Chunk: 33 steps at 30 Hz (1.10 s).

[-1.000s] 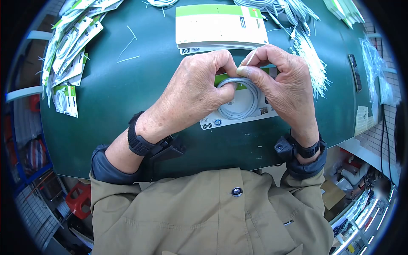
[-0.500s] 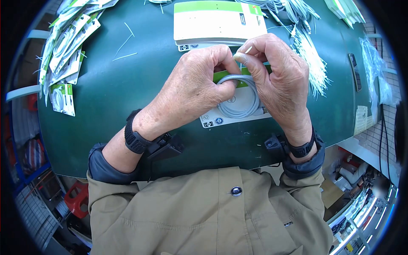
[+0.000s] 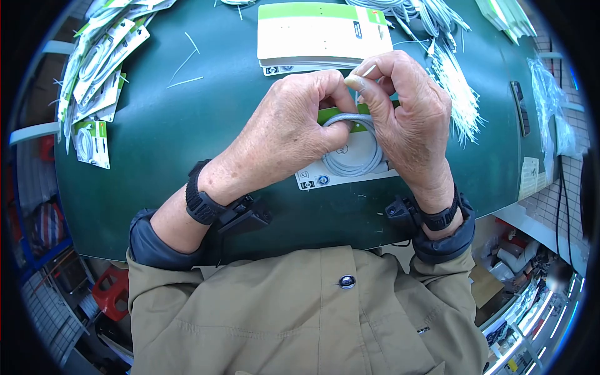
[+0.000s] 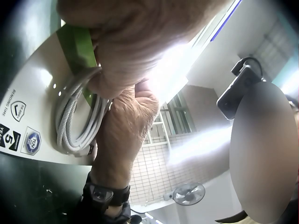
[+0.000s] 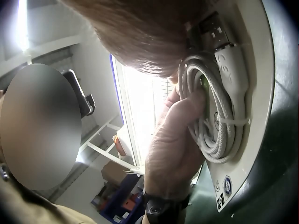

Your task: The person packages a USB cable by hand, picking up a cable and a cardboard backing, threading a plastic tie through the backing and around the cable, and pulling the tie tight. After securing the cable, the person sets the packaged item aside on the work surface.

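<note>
A coiled grey cable [image 3: 355,164] lies on a white and green card [image 3: 331,181] in front of the person. The left hand [image 3: 290,119] grips the coil at its upper left, with the thumb inside the loop. Just above the coil, the right hand [image 3: 409,112] pinches a thin white tie [image 3: 370,71] between thumb and forefinger. In the right wrist view a USB plug [image 5: 232,70] lies beside the coil [image 5: 219,140], and a white tie [image 5: 236,122] crosses the cable there. The left wrist view shows printed badges on the card [image 4: 44,98].
Behind the hands is a stack of blank-faced cards [image 3: 322,37]. Packed cables on cards [image 3: 94,144] pile up at the left. A bundle of white ties [image 3: 459,94] and loose cables [image 3: 431,19] lie at the right, with a dark phone-like object [image 3: 520,109] farther over.
Since a second ago the right hand has shifted slightly left and up, now covering the cable's plug end. The left hand keeps its grip on the coil with little movement.
</note>
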Each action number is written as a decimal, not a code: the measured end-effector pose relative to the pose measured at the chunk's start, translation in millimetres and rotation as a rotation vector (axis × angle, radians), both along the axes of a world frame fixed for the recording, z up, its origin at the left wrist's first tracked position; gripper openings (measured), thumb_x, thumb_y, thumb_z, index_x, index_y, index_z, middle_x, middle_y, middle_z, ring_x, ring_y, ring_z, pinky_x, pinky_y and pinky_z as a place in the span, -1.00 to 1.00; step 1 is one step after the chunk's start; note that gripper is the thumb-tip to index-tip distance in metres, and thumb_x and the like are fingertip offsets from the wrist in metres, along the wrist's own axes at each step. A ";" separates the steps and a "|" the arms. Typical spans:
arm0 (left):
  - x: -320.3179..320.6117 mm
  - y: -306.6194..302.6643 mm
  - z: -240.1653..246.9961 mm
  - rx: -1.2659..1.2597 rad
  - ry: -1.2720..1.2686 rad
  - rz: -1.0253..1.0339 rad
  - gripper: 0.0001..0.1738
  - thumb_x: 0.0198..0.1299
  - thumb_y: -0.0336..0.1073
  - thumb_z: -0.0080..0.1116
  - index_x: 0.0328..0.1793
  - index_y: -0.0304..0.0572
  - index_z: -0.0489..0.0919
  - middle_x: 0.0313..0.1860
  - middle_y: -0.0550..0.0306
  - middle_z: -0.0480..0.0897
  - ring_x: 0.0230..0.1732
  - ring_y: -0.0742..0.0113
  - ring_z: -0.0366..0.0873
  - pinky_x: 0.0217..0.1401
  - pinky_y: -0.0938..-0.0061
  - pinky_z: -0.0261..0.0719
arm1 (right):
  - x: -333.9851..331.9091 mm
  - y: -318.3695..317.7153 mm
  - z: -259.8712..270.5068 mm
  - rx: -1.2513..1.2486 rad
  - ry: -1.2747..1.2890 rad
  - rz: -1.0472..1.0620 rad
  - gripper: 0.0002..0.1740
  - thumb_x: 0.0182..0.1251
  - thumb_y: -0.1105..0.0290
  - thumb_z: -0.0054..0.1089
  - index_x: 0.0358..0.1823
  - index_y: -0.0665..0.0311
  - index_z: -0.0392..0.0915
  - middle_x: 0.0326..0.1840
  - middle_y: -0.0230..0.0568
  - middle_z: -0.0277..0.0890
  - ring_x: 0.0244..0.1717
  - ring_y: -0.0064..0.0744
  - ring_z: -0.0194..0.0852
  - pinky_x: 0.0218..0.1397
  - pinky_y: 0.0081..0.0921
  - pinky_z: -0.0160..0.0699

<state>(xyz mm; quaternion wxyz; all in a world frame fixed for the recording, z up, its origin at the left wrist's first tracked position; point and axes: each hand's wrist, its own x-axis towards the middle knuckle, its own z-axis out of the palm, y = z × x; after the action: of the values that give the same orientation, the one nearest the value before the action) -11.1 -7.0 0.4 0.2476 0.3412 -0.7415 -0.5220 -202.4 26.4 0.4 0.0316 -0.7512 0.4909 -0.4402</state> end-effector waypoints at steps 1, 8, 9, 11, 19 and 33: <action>-0.1 0.4 0.4 0.006 0.001 0.004 -0.84 0.09 -0.59 0.23 -0.17 -0.38 0.66 -0.24 0.18 0.71 -0.17 0.51 0.67 0.08 0.51 0.74 | -0.1 -0.4 -0.5 -0.002 -0.003 0.002 -0.79 0.25 0.53 0.49 -0.20 0.23 0.58 -0.35 -0.20 0.63 -0.36 -0.19 0.72 -0.34 -0.37 0.68; -0.5 1.3 -2.3 0.011 0.014 -0.003 -0.87 0.10 -0.57 0.23 -0.20 -0.38 0.64 -0.24 0.17 0.70 -0.20 0.53 0.65 0.05 0.51 0.74 | -0.1 -0.8 -3.6 0.026 -0.031 -0.013 -0.82 0.30 0.51 0.47 -0.22 0.23 0.58 -0.34 -0.20 0.63 -0.36 -0.19 0.72 -0.35 -0.36 0.68; -0.4 1.4 -3.2 0.009 0.016 -0.002 -0.87 0.10 -0.57 0.23 -0.20 -0.38 0.64 -0.24 0.17 0.70 -0.20 0.53 0.65 0.04 0.52 0.74 | -0.2 -0.8 -3.7 0.034 -0.038 -0.009 -0.82 0.30 0.51 0.47 -0.21 0.24 0.58 -0.33 -0.20 0.64 -0.36 -0.20 0.72 -0.35 -0.36 0.68; -0.3 1.0 -3.3 -0.007 0.010 0.000 -0.87 0.10 -0.57 0.23 -0.20 -0.38 0.65 -0.25 0.17 0.70 -0.20 0.54 0.65 0.03 0.52 0.74 | -0.4 -0.6 -3.6 0.051 -0.053 -0.002 -0.82 0.30 0.51 0.47 -0.19 0.26 0.59 -0.32 -0.20 0.65 -0.37 -0.21 0.71 -0.34 -0.37 0.67; 2.3 -1.4 2.8 0.048 0.004 0.004 -0.88 0.12 -0.59 0.27 -0.20 -0.36 0.63 -0.30 0.23 0.71 -0.20 0.59 0.65 -0.02 0.54 0.74 | -7.6 -0.9 5.8 0.023 -0.095 0.127 -0.83 0.29 0.54 0.48 -0.10 0.25 0.76 -0.30 -0.22 0.65 -0.35 -0.30 0.65 -0.30 -0.41 0.61; 4.8 -5.8 -2.1 0.060 0.046 -0.012 -0.85 0.25 -0.56 0.29 -0.06 -0.40 0.72 -0.25 0.16 0.77 -0.16 0.55 0.69 0.01 0.54 0.75 | -20.3 20.4 30.8 0.602 -0.288 0.484 -0.75 0.22 0.64 0.45 -0.06 0.30 0.80 -0.27 -0.16 0.75 -0.27 -0.28 0.73 -0.16 -0.41 0.67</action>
<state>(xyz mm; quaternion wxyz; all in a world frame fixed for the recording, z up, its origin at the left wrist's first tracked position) -6.3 -12.8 -1.7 0.2508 0.3320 -0.7217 -0.5533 -222.6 46.8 31.2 0.4209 -0.7329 0.3976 -0.3573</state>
